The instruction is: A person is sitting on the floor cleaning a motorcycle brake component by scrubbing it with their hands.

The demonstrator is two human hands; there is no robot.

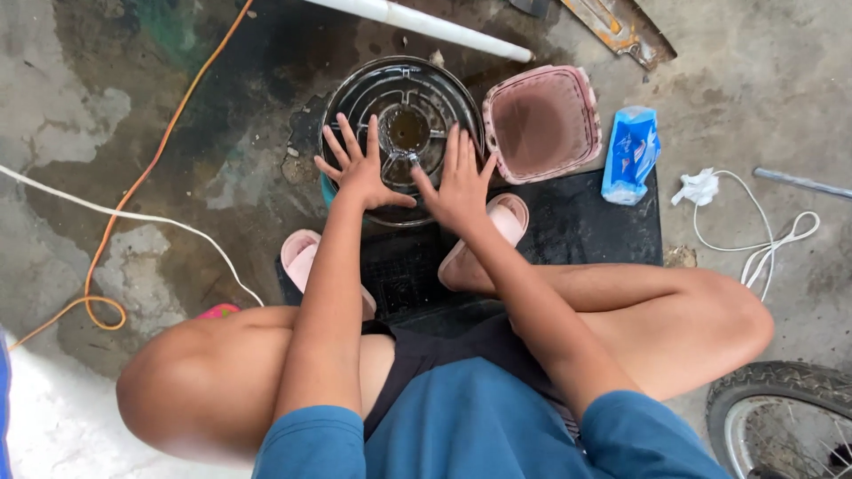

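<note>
A round metal pan-like part (355, 89) with rings and a hub full of dirty water sits on wet concrete in front of me. My left hand (359, 168) rests on its near left rim with fingers spread. My right hand (460, 182) lies flat on the near right rim, fingers also spread. Neither hand holds anything. I am squatting, knees apart, wearing pink sandals (510, 217).
A pink plastic basket (543, 122) stands right of the pan, with a blue plastic pouch (630, 153) beside it on a black mat (603, 231). An orange cable (133, 186), white cords (763, 239), a white pipe (426, 22) and a spoked tyre (781, 412) lie around.
</note>
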